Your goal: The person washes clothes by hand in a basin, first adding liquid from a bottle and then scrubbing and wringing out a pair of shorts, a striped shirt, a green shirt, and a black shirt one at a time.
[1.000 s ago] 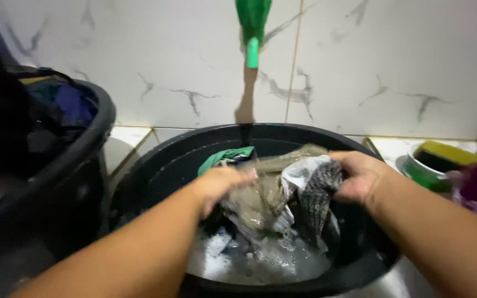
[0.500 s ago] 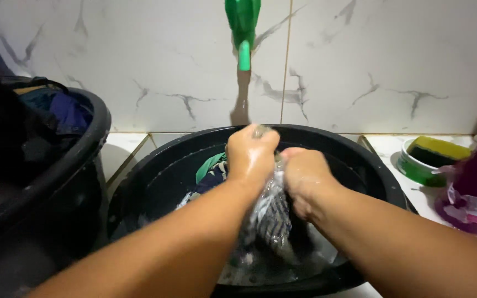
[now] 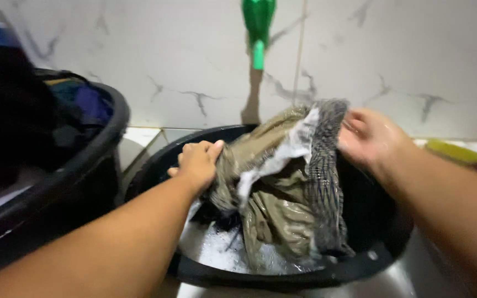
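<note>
While the wet olive-green garment (image 3: 274,193) hung over the black wash basin (image 3: 282,273), the surroundings were noted first. A second dark basket (image 3: 92,160), heaped with dark and blue clothes (image 3: 81,107), stood just beside the basin on its left. Behind both rose a white marbled tile wall (image 3: 178,60), with a green tap (image 3: 259,30) mounted above the basin's far rim. At the right edge, a yellow-green object (image 3: 454,152) lay blurred on the ledge; its kind could not be told. Soapy water (image 3: 222,251) showed in the basin bottom under the cloth. Nothing stood between the camera and the hands except the forearms themselves.

Left hand (image 3: 197,163): fingers curled shut, gripping a bunched edge of the garment near the basin's left rim. Right hand (image 3: 371,135): motion-blurred, fingers closed on the upper right corner, where a grey patterned lining (image 3: 327,165) was exposed. The garment was stretched between both hands, its lower end trailing into the suds.
</note>
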